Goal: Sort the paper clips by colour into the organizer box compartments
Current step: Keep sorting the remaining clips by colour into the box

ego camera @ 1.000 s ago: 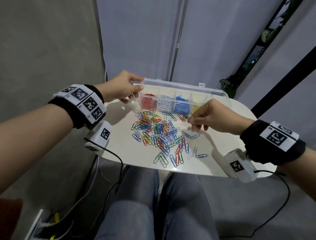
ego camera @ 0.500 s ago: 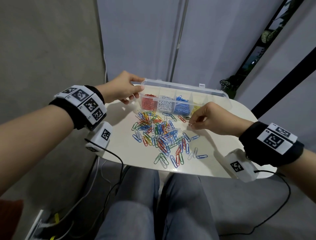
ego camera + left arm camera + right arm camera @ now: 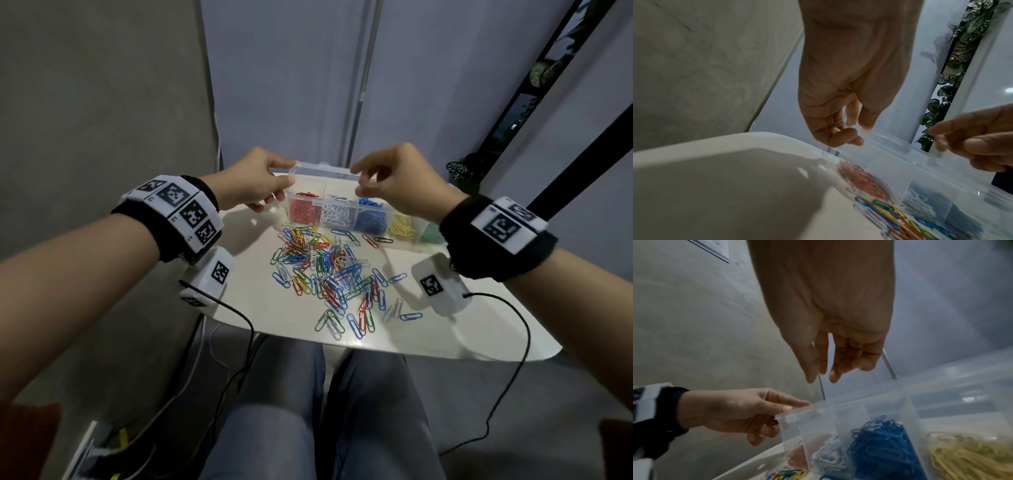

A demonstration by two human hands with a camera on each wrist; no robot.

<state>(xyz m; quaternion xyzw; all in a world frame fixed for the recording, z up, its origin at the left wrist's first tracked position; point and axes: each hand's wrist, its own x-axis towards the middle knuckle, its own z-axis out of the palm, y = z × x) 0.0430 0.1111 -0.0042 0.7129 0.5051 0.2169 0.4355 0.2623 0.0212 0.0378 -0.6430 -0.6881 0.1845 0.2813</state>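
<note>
A clear organizer box [image 3: 289,202] stands at the table's far side with its lid [image 3: 322,170] raised. Its compartments hold red [image 3: 303,214], white [image 3: 337,216], blue [image 3: 371,219], yellow [image 3: 402,228] and green [image 3: 430,234] clips. My left hand [image 3: 282,181] grips the lid's left corner, thumb on top. My right hand [image 3: 358,180] hovers over the white and blue compartments. Its thumb and fingers [image 3: 865,365] hang apart and I see nothing between them. A mixed pile of clips [image 3: 325,270] lies in front of the box.
The white table [image 3: 462,335] is small, with its rounded front edge just above my knees [image 3: 308,411]. Cables hang from both wrist units over that edge. A grey wall is on the left, a curtain behind the box and a plant [image 3: 459,171] at the back right.
My right hand has lifted from the table beside the pile and moved up and left over the box, and its fingers have spread. My left hand has stayed on the lid.
</note>
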